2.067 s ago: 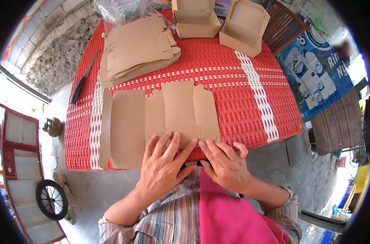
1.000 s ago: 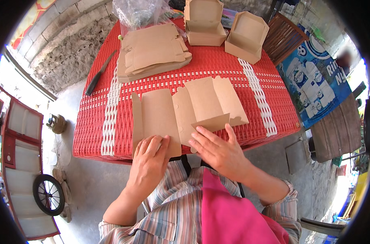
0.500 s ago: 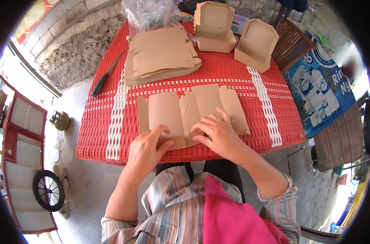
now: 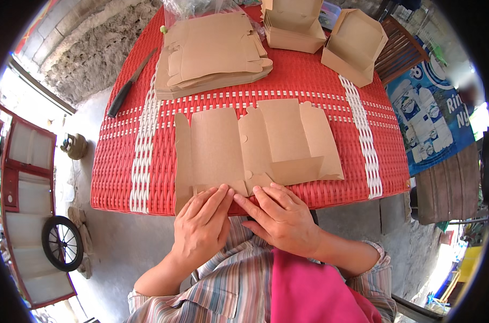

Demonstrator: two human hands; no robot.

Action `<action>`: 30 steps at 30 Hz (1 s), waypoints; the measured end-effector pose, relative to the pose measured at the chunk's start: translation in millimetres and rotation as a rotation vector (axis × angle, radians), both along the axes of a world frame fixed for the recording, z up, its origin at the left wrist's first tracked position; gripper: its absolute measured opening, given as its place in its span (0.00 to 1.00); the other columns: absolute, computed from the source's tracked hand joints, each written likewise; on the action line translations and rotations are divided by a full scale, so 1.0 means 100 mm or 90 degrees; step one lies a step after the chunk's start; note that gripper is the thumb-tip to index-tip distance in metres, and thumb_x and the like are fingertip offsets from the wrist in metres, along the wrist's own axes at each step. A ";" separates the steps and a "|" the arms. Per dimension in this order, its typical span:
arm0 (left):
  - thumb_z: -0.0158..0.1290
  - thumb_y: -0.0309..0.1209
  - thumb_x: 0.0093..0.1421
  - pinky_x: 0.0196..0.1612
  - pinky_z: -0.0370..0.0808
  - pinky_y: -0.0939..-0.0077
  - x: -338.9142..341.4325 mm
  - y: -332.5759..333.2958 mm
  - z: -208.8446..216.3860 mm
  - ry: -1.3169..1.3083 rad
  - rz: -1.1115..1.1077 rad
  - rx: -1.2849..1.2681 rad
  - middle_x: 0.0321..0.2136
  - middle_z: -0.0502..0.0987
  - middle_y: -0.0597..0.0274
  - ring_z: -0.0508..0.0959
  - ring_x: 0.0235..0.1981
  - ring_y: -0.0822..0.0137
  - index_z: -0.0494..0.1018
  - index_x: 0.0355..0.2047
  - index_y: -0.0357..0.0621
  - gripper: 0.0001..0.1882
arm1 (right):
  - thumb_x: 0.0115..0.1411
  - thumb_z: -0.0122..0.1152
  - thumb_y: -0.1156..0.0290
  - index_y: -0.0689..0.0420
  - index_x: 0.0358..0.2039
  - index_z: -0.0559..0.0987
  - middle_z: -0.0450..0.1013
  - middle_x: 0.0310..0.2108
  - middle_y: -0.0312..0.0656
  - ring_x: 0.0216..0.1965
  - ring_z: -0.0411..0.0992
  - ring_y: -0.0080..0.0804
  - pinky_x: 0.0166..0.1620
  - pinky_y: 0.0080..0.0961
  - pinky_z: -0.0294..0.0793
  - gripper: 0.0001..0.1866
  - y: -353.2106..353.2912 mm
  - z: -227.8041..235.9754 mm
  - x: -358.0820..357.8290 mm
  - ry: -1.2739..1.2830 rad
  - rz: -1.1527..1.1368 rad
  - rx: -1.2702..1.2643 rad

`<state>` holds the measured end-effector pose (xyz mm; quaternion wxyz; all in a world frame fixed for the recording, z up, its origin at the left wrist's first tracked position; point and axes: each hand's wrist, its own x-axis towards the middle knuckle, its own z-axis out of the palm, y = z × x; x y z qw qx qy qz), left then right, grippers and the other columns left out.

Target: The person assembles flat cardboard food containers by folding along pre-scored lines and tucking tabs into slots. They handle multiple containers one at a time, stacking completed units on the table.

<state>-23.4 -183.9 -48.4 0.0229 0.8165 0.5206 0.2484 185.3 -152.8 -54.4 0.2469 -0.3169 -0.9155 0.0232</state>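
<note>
An unfolded brown cardboard box blank [image 4: 217, 141] lies creased near the table's front edge. Its near flaps are partly turned up. My left hand [image 4: 204, 223] lies on the near edge, left of the middle, fingers stretched forward onto the flap. Beside it, my right hand [image 4: 279, 215] presses fingertips on the same edge, its thumb apart and lower, off the cardboard. The fingertips of both hands almost meet. Under my palms, part of the edge is hidden. Farther off sits a stack of flat box blanks [image 4: 212, 48].
Folded boxes stand open at the far right: a nested stack [image 4: 295, 40] and a single box [image 4: 352, 48]. A knife [image 4: 130, 86] with a black handle lies at left. A clear plastic bag [image 4: 199, 8] is behind the blanks. The red woven table [image 4: 115, 183] has white bands.
Both hands have come closer together and down to the blank's near edge, fingers straighter. A near flap on the right now stands folded up. The view has shifted slightly toward me.
</note>
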 end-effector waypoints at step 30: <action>0.61 0.21 0.53 0.38 0.73 0.68 -0.47 0.23 0.08 -0.262 0.243 -0.105 0.27 0.76 0.57 0.77 0.32 0.58 0.74 0.42 0.39 0.15 | 0.56 0.65 0.63 0.55 0.59 0.74 0.71 0.48 0.42 0.48 0.69 0.36 0.58 0.34 0.70 0.29 -0.01 -0.05 -0.01 -0.047 -0.042 0.056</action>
